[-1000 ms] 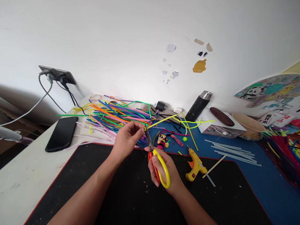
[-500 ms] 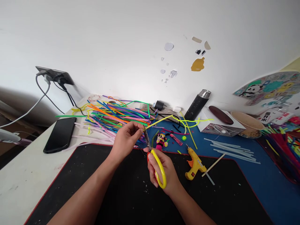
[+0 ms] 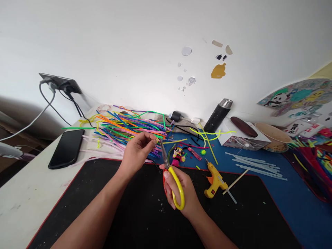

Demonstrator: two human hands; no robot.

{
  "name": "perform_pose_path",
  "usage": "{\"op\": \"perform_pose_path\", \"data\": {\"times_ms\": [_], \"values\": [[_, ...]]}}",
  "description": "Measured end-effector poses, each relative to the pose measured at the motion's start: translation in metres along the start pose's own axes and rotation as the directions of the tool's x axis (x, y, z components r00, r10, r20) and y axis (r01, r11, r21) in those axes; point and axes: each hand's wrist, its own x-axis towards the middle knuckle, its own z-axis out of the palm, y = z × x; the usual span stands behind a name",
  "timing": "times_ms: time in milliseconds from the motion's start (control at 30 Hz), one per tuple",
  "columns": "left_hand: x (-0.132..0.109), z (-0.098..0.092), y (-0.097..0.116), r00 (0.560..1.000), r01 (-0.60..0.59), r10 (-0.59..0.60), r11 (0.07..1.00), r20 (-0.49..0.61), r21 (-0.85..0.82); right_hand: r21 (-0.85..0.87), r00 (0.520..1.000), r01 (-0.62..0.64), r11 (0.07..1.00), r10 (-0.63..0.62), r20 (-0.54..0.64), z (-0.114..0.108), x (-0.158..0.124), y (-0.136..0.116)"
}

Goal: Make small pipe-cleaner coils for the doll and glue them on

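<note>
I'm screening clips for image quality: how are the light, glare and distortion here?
Head view: wall evenly bright mid-frame, shadowed at lower left; head view: glint on the scissors' yellow handle; head view: flask leans outward, probably lens stretch; head view: yellow bit in left hand too small to make out.

Table (image 3: 26,204), white left, blue right; on it black mat (image 3: 145,214), phone (image 3: 66,148), heaped pipe cleaners (image 3: 129,126), translucent sticks (image 3: 256,166).

Bare forearms (image 3: 90,211) — tapering toward the wrists (image 3: 122,175) — left hand (image 3: 135,154) and right hand (image 3: 186,188) bare too.
</note>
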Motion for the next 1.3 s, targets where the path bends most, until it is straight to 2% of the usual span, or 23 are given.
{"op": "perform_pose_path", "data": {"times_ms": [167, 267, 333, 433, 567, 633, 700, 767, 867, 933, 967, 1067, 1133, 1200, 1300], "values": [[0.005, -0.008, 0.012, 0.996, -0.048, 0.038, 0.992, -0.08, -0.12, -0.154, 0.991, -0.081, 0.985, 0.096, 0.09, -0.006, -0.015, 0.001], [0.007, -0.015, 0.015, 0.99, -0.07, 0.053, 0.989, -0.132, -0.13, -0.414, 0.993, -0.03, 0.91, 0.074, 0.091, -0.01, -0.025, 0.0], [0.008, -0.018, 0.014, 0.988, -0.075, 0.056, 0.988, -0.144, -0.133, -0.617, 0.992, 0.023, 0.787, 0.058, 0.111, -0.011, -0.031, -0.002], [0.007, -0.018, 0.014, 0.996, -0.034, 0.024, 0.993, -0.087, -0.117, -0.823, 0.969, 0.164, 0.543, 0.067, 0.238, -0.006, -0.039, -0.009], [0.005, -0.013, 0.014, 0.999, 0.034, -0.033, 0.998, 0.03, -0.044, -0.896, 0.9, 0.38, 0.23, 0.134, 0.415, 0.007, -0.043, -0.016], [0.004, -0.01, 0.013, 0.996, 0.063, -0.063, 0.998, 0.065, -0.004, -0.88, 0.873, 0.437, 0.185, 0.148, 0.465, 0.01, -0.043, -0.02], [0.003, -0.008, 0.013, 0.99, 0.079, -0.082, 0.996, 0.114, 0.03, -0.852, 0.853, 0.462, 0.248, 0.139, 0.503, 0.009, -0.042, -0.023], [0.002, -0.007, 0.012, 0.981, 0.088, -0.094, 0.995, 0.168, 0.045, -0.815, 0.864, 0.441, 0.376, 0.071, 0.499, 0.004, -0.041, -0.026], [0.0, -0.003, 0.01, 0.966, 0.11, -0.114, 0.993, 0.232, 0.03, -0.694, 0.945, 0.286, 0.661, -0.076, 0.318, -0.007, -0.034, -0.027], [-0.001, 0.0, 0.009, 0.957, 0.124, -0.124, 0.992, 0.264, 0.016, -0.525, 0.981, 0.154, 0.837, -0.067, 0.18, -0.014, -0.024, -0.026], [-0.002, 0.001, 0.009, 0.951, 0.132, -0.128, 0.991, 0.28, 0.006, -0.448, 0.991, 0.112, 0.887, -0.065, 0.121, -0.017, -0.018, -0.026], [-0.004, 0.005, 0.007, 0.924, 0.178, -0.154, 0.983, 0.349, -0.039, -0.306, 0.986, 0.128, 0.943, -0.155, -0.065, -0.025, 0.001, -0.03], [-0.006, 0.007, 0.005, 0.895, 0.221, -0.177, 0.973, 0.41, -0.062, -0.248, 0.977, 0.143, 0.958, -0.177, -0.121, -0.029, 0.011, -0.033], [-0.007, 0.008, 0.004, 0.869, 0.253, -0.196, 0.965, 0.455, -0.068, -0.218, 0.977, 0.155, 0.964, -0.182, -0.11, -0.03, 0.018, -0.035], [-0.007, 0.009, 0.003, 0.856, 0.271, -0.206, 0.96, 0.474, -0.072, -0.198, 0.983, 0.167, 0.966, -0.18, -0.046, -0.03, 0.023, -0.036]]}}
